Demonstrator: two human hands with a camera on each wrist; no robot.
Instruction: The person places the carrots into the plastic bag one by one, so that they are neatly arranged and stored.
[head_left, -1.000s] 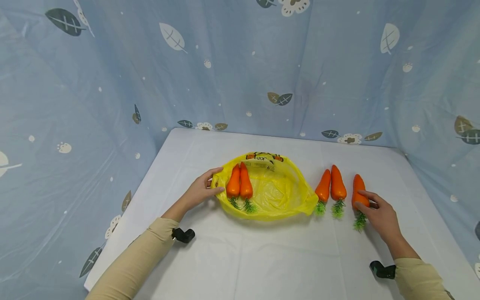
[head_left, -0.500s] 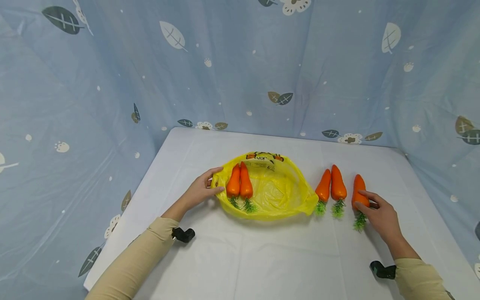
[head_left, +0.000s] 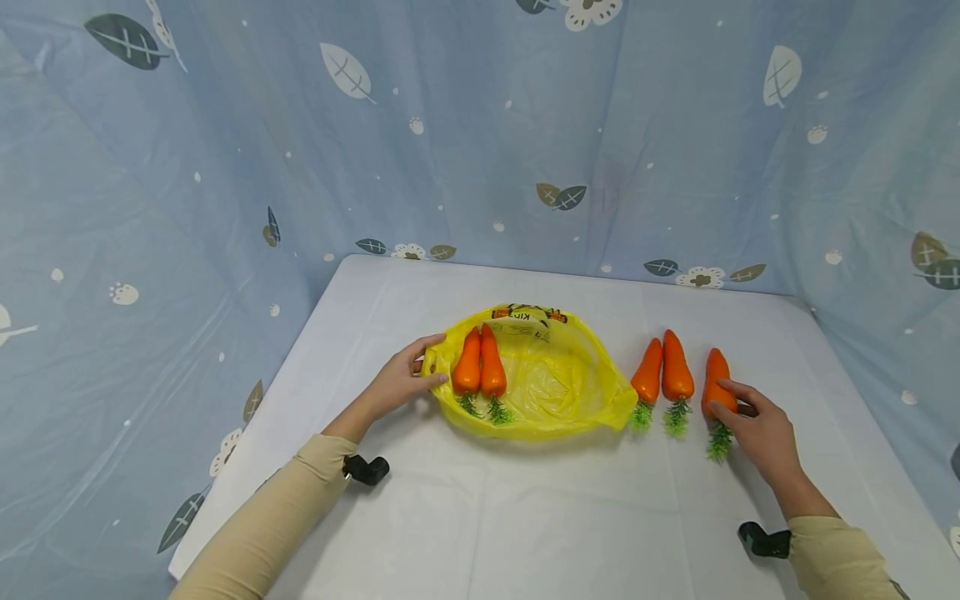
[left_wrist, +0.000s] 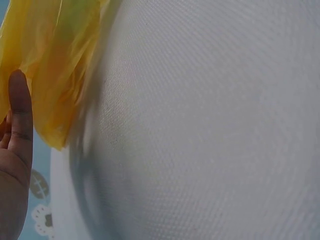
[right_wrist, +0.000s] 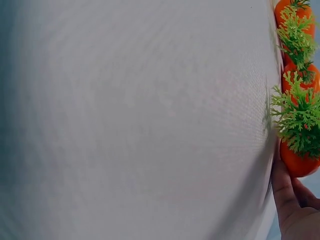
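A yellow plastic bag [head_left: 555, 383] lies spread open on the white table, its mouth toward the camera. Two orange carrots with green tops rest inside it: an outer carrot [head_left: 467, 367] and an inner carrot [head_left: 492, 367]. My left hand [head_left: 397, 385] holds the bag's left edge between thumb and fingers; in the left wrist view the thumb [left_wrist: 21, 115] is against the yellow film. To the right, my right hand [head_left: 763, 429] grips the rightmost carrot [head_left: 715, 375] near its thick end. In the right wrist view its leafy top [right_wrist: 302, 117] hides part of it.
Two more carrots lie between the bag and my right hand, a left one [head_left: 648, 373] close to the bag's right corner and a right one [head_left: 676, 371] beside it. Blue leaf-print cloth [head_left: 480, 150] hangs behind and beside the white table [head_left: 525, 517].
The carrot in my right hand has shifted very slightly to the left, along with the wrist. My left hand and the bag stay nearly where they were.
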